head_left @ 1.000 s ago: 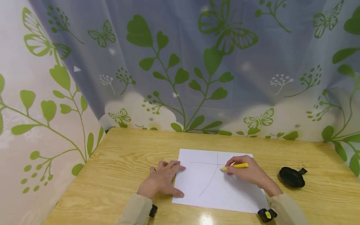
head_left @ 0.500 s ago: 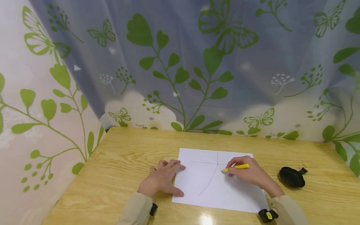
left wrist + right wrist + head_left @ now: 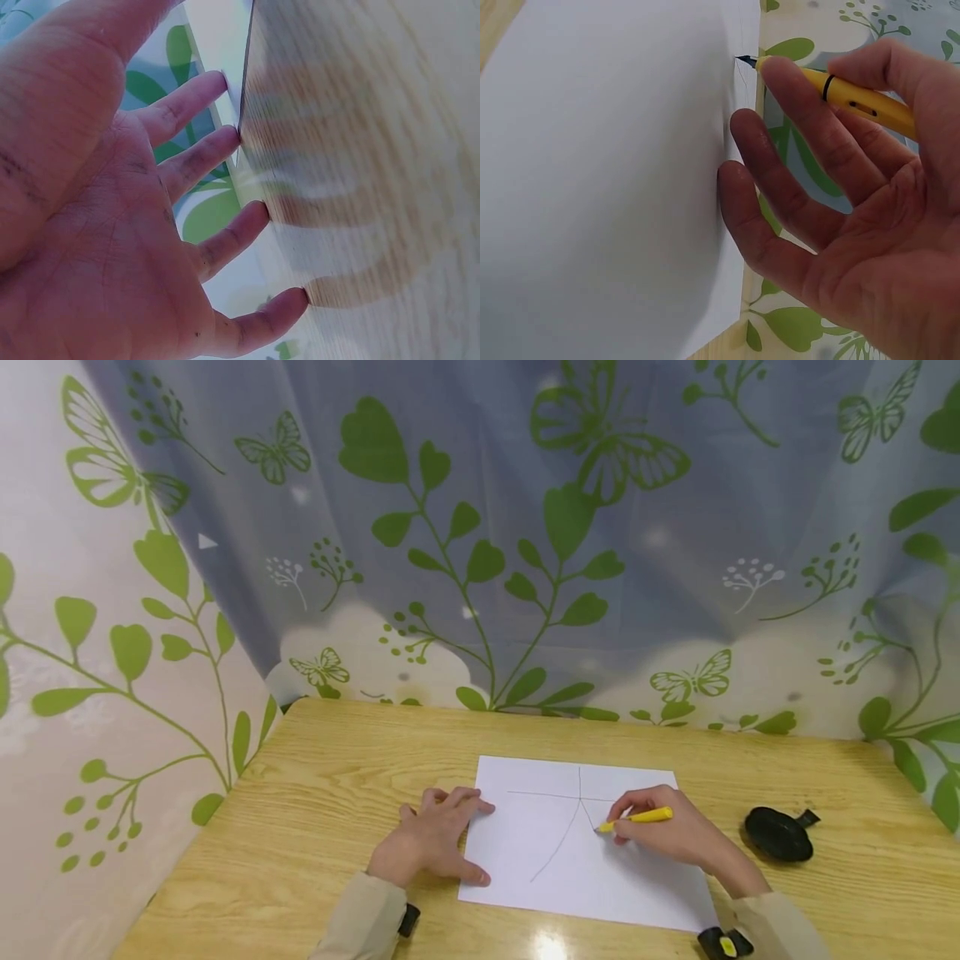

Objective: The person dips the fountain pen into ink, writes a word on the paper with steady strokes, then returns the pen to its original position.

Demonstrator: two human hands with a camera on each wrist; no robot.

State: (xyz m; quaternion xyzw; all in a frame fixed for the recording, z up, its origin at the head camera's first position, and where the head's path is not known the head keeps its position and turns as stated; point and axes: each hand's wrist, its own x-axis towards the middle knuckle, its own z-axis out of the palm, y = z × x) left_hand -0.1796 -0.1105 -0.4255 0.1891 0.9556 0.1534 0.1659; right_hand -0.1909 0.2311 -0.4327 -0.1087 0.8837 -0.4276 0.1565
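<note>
A sheet of white paper (image 3: 510,847) lies on the wooden table, bearing a thin cross of lines, a long slanting line and a shorter stroke. My right hand (image 3: 667,822) pinches a yellow fountain pen (image 3: 652,815) between thumb and fingers. In the right wrist view its dark nib (image 3: 745,59) meets the paper at the end of a thin line. My left hand (image 3: 431,845) rests with spread fingers across the sheet's left edge. The left wrist view shows some fingertips (image 3: 217,81) on the paper and others on bare wood.
To the right of the paper lies a small black oval dish (image 3: 778,835) with a short tab. A curtain (image 3: 480,527) with green leaves and butterflies hangs behind the table (image 3: 337,752). Black straps with small devices sit at both wrists.
My right hand has moved slightly right and toward me with the pen. The short stroke down from the crossing has grown longer. The left hand stays where it was.
</note>
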